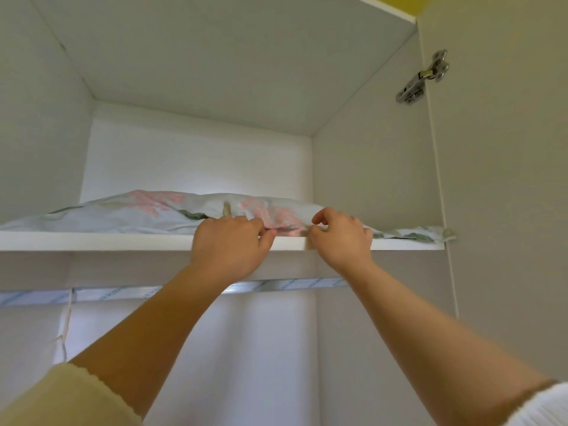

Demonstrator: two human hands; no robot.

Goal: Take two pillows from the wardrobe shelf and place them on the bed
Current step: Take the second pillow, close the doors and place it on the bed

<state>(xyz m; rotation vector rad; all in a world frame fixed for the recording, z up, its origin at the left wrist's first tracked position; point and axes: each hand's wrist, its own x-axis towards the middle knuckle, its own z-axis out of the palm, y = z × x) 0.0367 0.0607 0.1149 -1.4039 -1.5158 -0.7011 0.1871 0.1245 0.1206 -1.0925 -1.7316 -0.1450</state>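
Pinching: left hand and right hand both nip the floral pillow by its front hem | pillow flat on wardrobe shelf, mid-frame | overhead reach, so edge-grip likely for dragging it forward | bed unseen

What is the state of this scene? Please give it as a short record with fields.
place: open wardrobe, high shelf
object: floral pillow lying flat on the shelf
left hand: pinching the pillow's front edge
right hand: pinching the same edge, beside the left
second pillow: cannot tell from this view
below shelf: hanging rail
door: open on the right, hinge visible
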